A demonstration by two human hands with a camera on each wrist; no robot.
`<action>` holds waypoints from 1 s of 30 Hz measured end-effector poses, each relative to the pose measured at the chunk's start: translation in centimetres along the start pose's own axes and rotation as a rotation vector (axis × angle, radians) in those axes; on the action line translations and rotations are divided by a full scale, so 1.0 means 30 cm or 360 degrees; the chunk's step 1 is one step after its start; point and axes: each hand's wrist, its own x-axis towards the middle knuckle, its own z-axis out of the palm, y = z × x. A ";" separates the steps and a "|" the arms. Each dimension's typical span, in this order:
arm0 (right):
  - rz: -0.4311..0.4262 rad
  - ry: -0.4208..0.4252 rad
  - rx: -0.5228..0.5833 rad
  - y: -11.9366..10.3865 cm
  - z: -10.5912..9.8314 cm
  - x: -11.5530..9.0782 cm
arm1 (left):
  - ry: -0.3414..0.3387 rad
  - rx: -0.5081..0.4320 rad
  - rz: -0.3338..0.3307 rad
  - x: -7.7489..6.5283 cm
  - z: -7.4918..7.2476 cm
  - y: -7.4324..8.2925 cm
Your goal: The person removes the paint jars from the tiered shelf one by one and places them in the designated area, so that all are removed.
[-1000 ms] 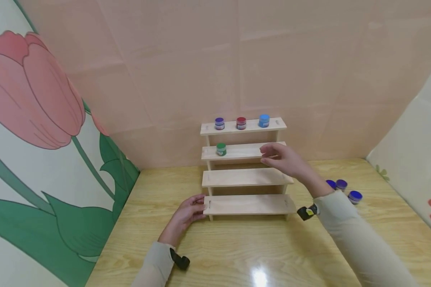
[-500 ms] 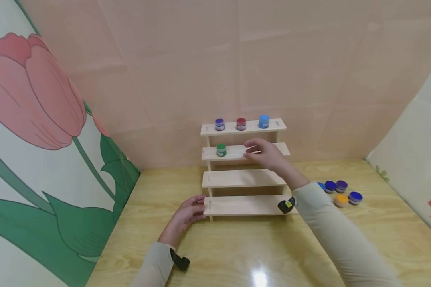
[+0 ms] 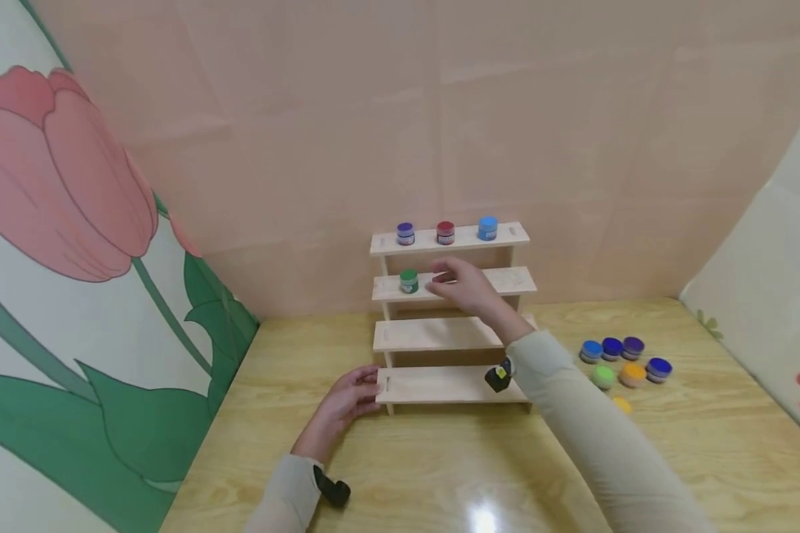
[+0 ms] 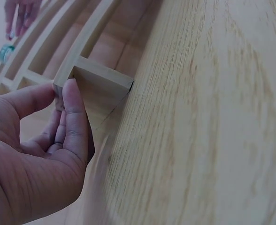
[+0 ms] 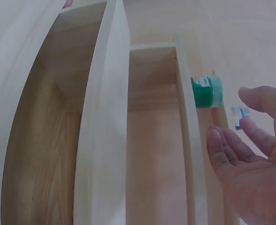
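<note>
A four-step wooden display rack [image 3: 453, 334] stands on the table. My left hand [image 3: 344, 403] pinches the left end of its lowest step between thumb and fingers, plainly seen in the left wrist view. On the second step from the top sits a small green paint jar [image 3: 409, 281], upright near the left end. Just right of that jar is my right hand [image 3: 463, 285], thumb and fingers spread apart with nothing between them. The right wrist view shows the green jar [image 5: 206, 92] beyond the thumb and fingertips. Purple [image 3: 405, 234], red [image 3: 445, 233] and light blue [image 3: 487, 229] jars line the top step.
Several more jars stand on the table right of the rack, among them a blue jar [image 3: 591, 352], an orange jar [image 3: 632, 374] and a light green jar [image 3: 603, 377]. A yellow jar [image 3: 621, 405] is partly behind my right sleeve. A pinkish cloth wall [image 3: 307, 148] rises behind.
My right hand has moved left along the second step toward the green jar, uncovering more jars on the table at the right. The left hand keeps its grip on the lowest step.
</note>
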 end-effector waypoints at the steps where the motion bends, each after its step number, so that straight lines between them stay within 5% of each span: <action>1: -0.0002 0.0003 0.0006 0.000 0.006 0.005 | -0.0002 0.0004 0.0004 0.001 0.001 0.001; 12: -0.0051 0.0016 0.0027 -0.015 0.071 0.059 | -0.0006 0.0006 -0.0006 -0.002 0.005 0.014; 30: -0.0091 0.0076 -0.0191 -0.054 0.149 0.109 | 0.0002 -0.0017 -0.0010 0.004 0.003 0.004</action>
